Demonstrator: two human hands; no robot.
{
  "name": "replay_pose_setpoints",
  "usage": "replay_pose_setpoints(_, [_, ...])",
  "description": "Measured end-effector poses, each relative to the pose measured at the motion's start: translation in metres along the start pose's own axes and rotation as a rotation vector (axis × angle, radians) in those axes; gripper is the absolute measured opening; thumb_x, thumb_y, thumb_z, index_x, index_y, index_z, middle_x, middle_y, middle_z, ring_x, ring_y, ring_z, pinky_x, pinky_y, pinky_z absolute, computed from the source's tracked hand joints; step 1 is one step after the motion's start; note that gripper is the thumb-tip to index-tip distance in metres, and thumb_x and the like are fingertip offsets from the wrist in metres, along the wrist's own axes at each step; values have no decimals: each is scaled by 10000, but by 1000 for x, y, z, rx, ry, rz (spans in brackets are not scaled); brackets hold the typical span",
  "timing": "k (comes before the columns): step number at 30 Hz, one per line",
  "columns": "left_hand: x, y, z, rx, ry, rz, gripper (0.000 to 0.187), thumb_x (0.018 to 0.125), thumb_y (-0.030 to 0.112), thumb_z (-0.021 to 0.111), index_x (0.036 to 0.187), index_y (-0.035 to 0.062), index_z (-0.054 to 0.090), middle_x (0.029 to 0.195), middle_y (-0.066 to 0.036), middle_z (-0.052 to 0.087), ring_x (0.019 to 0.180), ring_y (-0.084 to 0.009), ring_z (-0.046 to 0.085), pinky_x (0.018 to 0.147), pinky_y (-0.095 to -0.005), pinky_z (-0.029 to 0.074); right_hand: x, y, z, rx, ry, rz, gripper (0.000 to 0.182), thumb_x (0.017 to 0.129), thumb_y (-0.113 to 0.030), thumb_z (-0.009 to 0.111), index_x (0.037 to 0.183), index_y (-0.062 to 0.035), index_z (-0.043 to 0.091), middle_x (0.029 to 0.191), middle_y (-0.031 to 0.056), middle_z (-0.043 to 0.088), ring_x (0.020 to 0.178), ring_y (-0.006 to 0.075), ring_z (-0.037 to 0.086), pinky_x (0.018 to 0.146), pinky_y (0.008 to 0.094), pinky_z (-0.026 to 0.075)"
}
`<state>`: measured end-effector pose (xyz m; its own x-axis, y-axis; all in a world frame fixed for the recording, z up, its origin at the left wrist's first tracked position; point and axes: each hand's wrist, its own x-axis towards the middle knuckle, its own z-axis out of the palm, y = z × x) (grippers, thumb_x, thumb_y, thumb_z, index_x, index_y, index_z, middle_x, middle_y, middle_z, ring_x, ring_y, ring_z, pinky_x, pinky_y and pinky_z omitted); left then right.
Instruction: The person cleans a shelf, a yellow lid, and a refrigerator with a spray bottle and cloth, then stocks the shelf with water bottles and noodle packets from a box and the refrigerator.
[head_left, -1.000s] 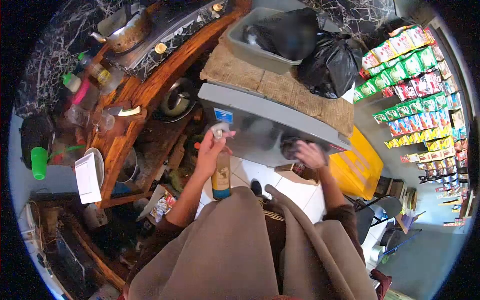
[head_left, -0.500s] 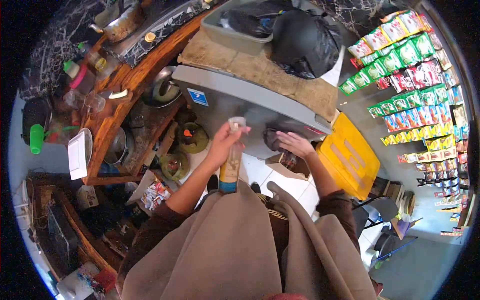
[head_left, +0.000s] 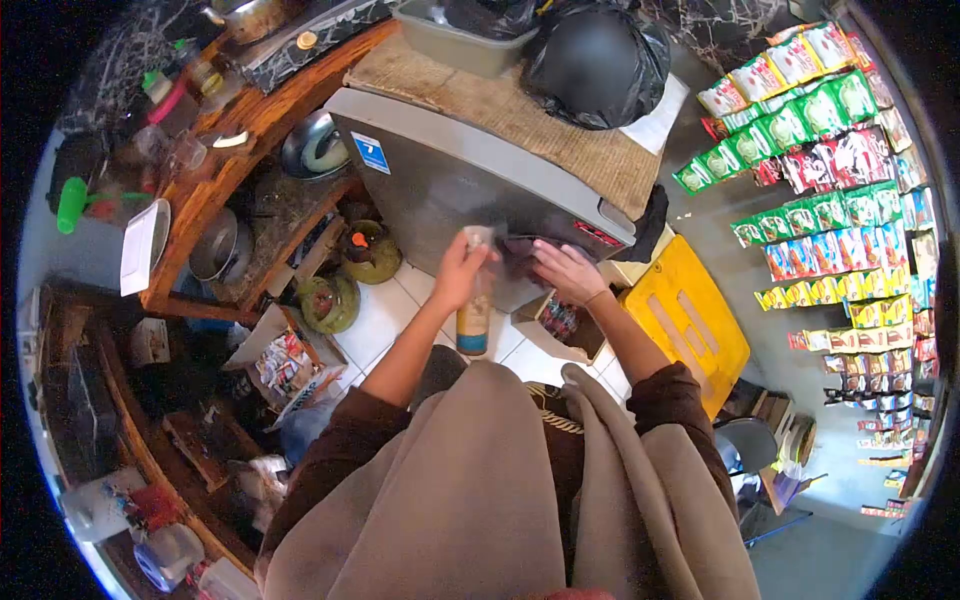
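Note:
My left hand (head_left: 457, 272) is closed around the upper part of a clear bottle (head_left: 473, 325) with a pale top, a yellowish label and a blue band near its base. It hangs upright in front of a low grey refrigerator (head_left: 440, 165). My right hand (head_left: 570, 272) lies with fingers stretched over a dark cloth (head_left: 517, 247), which appears pressed against the refrigerator's front. Part of the cloth is hidden beneath the fingers.
On the refrigerator's worn top mat stand a grey tub (head_left: 460, 45) and a black plastic bag (head_left: 595, 70). A yellow panel (head_left: 690, 325) leans at right, below hanging sachets (head_left: 815, 110). Green gas cylinders (head_left: 328, 303) and an open box (head_left: 285, 362) sit at left.
The view has shifted. My right hand and the cloth have moved left along the refrigerator's front, closer to the bottle. My left hand still grips the bottle.

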<state>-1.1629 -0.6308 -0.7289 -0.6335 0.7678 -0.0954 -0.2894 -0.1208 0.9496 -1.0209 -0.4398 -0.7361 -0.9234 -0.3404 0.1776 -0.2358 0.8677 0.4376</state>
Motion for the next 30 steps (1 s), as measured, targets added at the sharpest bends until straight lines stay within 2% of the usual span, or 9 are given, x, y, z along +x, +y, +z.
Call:
replay_pose_setpoints(6, [-35, 28, -43, -91, 349, 83, 336, 875, 249, 433, 1144, 53, 393, 1092, -90, 543, 643, -132, 538, 606, -255, 456, 136, -7, -51, 0, 609, 726, 204, 716, -120, 504, 891, -185, 587, 1250, 0, 447, 1163, 190, 395, 936, 483, 257])
replay_pose_setpoints(7, [-37, 30, -46, -85, 366, 90, 336, 875, 249, 433, 1144, 53, 393, 1092, -90, 543, 643, -132, 538, 606, -255, 456, 135, -9, -38, 15, 620, 716, 204, 716, -120, 504, 891, -185, 587, 1250, 0, 447, 1163, 190, 395, 936, 483, 257])
replay_pose_setpoints(10, [-39, 46, -61, -72, 308, 98, 299, 873, 220, 458, 1118, 54, 418, 1072, -83, 550, 660, -133, 541, 600, -252, 462, 100, -23, 49, 246, 124, 4, 331, 762, -66, 432, 1082, -72, 515, 1300, 116, 366, 1253, 252, 264, 1015, 445, 203])
replay_pose_setpoints(11, [-38, 49, -69, -66, 315, 117, 299, 873, 220, 458, 1118, 54, 418, 1072, -83, 550, 660, -133, 541, 600, -252, 462, 67, -34, 82, 854, 257, 28, 347, 817, -121, 405, 1152, -54, 471, 1339, 93, 316, 1255, 241, 259, 1041, 399, 173])
replay_pose_setpoints(13, [-31, 52, -87, -86, 239, 44, 299, 868, 232, 469, 1109, 61, 425, 1027, -81, 560, 651, -134, 539, 595, -258, 464, -10, -39, 96, 452, -153, -19, 404, 815, -150, 460, 1200, -34, 427, 1335, 107, 317, 1251, 247, 260, 1045, 371, 166])
replay_pose_setpoints(15, [-18, 56, -100, -69, 252, 18, 275, 864, 256, 475, 1059, 64, 443, 908, -73, 572, 641, -141, 536, 575, -275, 464, -52, -33, 104, 789, -136, 195, 334, 776, -149, 512, 1102, -76, 522, 1289, 79, 389, 1237, 220, 296, 997, 383, 251])
replay_pose_setpoints(18, [4, 46, -113, -82, 182, -156, 232, 863, 283, 464, 955, 71, 455, 735, -51, 538, 595, -160, 527, 531, -300, 453, 21, -10, 6, 140, 26, 135, 191, 745, -152, 537, 925, -123, 594, 1230, 37, 455, 1213, 188, 341, 927, 405, 309])
replay_pose_setpoints(23, [22, 53, -118, -204, 254, -123, 243, 864, 281, 464, 981, 69, 450, 816, -72, 553, 660, -163, 548, 544, -300, 463, 211, -5, -56, 196, 400, 429, 85, 731, -156, 537, 806, -146, 575, 1238, 33, 450, 1131, 225, 420, 858, 489, 329])
replay_pose_setpoints(30, [6, 34, -171, -196, 405, -10, 310, 864, 261, 429, 1082, 41, 418, 1031, -105, 564, 717, -156, 555, 573, -269, 479, 138, -62, 132, 225, -155, -170, 308, 763, -131, 465, 1045, -30, 537, 1277, 123, 387, 1224, 240, 304, 1025, 404, 223])
